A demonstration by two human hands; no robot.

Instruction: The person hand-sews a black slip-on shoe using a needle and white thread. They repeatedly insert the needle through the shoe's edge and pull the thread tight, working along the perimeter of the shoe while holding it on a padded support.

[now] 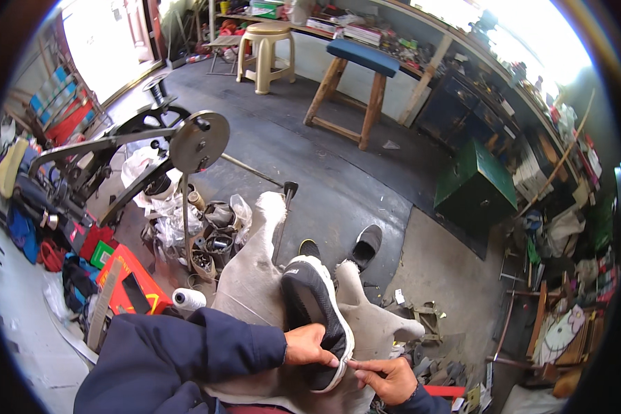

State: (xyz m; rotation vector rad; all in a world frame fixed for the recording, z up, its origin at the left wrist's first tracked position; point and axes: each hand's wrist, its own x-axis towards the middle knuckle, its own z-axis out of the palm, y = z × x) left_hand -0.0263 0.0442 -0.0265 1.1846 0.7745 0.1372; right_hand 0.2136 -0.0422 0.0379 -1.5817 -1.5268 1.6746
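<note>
A black mesh sneaker with a white sole (303, 297) lies on a grey hide-like cover (248, 290) over my lap, sole edge to the right. My left hand (310, 345) grips the shoe's near end, thumb at the sole's rim. My right hand (386, 379) is closed just right of that end, fingertips at the white rim, pinching something thin I cannot make out. A dark slip-on shoe (367, 245) rests on the floor beyond.
A black hand-cranked machine (197, 141) stands front-left amid bags and spools. A red box (127, 283) and white thread cone (188, 298) are left. A blue-topped stool (362, 55), beige stool (268, 31) and green chest (472, 186) stand beyond. Clutter lines the right.
</note>
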